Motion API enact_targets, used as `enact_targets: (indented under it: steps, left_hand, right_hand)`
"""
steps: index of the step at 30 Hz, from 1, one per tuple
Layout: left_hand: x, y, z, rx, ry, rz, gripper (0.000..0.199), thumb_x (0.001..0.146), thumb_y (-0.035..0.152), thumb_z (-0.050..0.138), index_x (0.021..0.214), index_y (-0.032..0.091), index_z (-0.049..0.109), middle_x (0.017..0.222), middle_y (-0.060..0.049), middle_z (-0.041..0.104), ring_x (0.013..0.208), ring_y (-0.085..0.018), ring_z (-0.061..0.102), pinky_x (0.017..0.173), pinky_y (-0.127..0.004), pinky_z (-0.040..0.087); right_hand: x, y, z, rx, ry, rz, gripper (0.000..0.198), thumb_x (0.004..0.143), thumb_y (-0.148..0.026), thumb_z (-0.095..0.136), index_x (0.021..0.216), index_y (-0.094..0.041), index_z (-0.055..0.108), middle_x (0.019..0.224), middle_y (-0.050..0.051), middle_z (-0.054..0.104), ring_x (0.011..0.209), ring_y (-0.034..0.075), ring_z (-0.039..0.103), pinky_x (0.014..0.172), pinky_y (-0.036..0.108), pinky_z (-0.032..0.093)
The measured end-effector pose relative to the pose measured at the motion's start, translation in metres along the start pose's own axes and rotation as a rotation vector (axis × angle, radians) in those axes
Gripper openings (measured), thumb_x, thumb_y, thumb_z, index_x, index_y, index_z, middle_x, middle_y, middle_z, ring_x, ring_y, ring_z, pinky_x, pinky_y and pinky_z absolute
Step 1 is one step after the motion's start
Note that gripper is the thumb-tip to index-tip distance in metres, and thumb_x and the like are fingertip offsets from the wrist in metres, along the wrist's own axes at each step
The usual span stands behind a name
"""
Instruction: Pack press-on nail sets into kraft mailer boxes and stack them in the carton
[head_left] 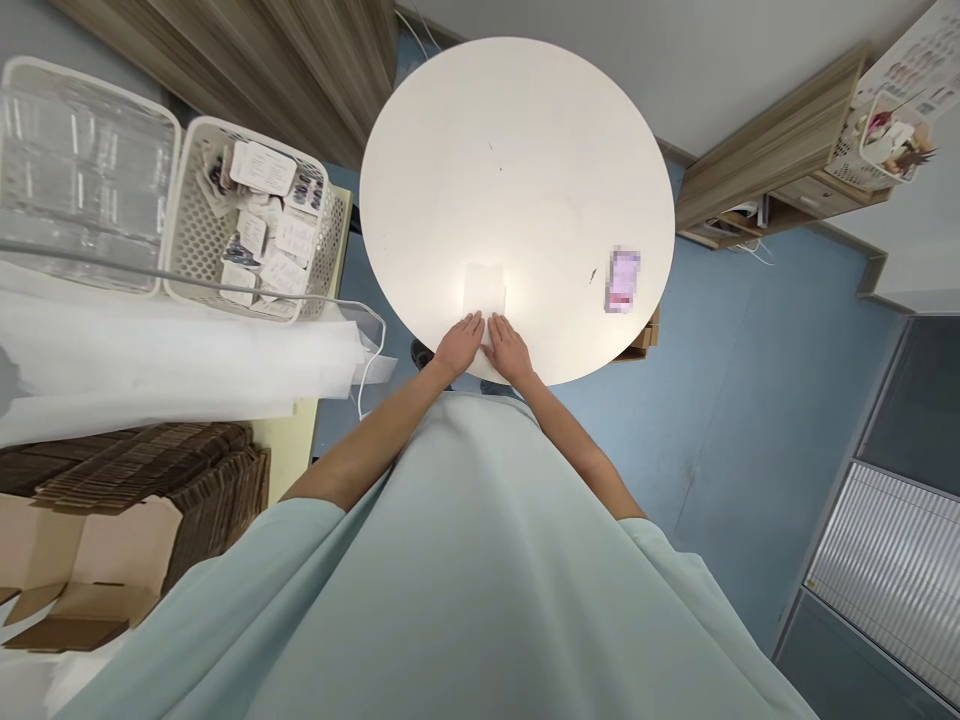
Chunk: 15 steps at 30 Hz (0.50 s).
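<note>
A small white rectangular piece, perhaps paper or a thin packet (484,286), lies on the round white table (517,130) close to its near edge. My left hand (460,345) rests flat over its lower left side, fingers stretched forward. Beside it, my right hand (509,348) lies on the lower right side with its fingers extended and the thumb pointing inward. Both palms face down, and neither hand grips anything. The white piece blends into the tabletop, so its exact kind is unclear.
A blurred pink-purple rectangle (622,281) lies at the table's right. To the left stand a white basket (196,215) of carded packets, a bin of clear plastic boxes (82,170), white sheeting (180,350) and stacked cardboard (217,490). A cable (379,345) hangs nearby.
</note>
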<state>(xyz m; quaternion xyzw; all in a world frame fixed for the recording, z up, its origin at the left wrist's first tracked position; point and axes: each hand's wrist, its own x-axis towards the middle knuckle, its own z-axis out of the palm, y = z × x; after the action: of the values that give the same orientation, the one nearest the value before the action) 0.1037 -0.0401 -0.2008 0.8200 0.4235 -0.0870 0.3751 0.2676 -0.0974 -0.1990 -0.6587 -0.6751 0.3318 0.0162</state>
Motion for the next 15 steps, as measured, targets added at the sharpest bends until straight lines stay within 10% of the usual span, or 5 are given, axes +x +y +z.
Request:
enact_targets:
  steps: [15]
  left_hand:
    - [-0.047,-0.018,-0.005,-0.03,-0.257,0.045,0.075,0.103,0.044,0.063,0.17,0.013,0.047,0.181,-0.018,0.041,0.166,-0.032,0.043,0.137,-0.044,0.033]
  right_hand:
    - [-0.051,0.016,0.0,0.139,-0.196,-0.084,0.067,0.108,-0.043,0.07,0.168,-0.021,0.054,0.178,0.013,0.045,0.167,0.03,0.044,0.135,0.049,0.045]
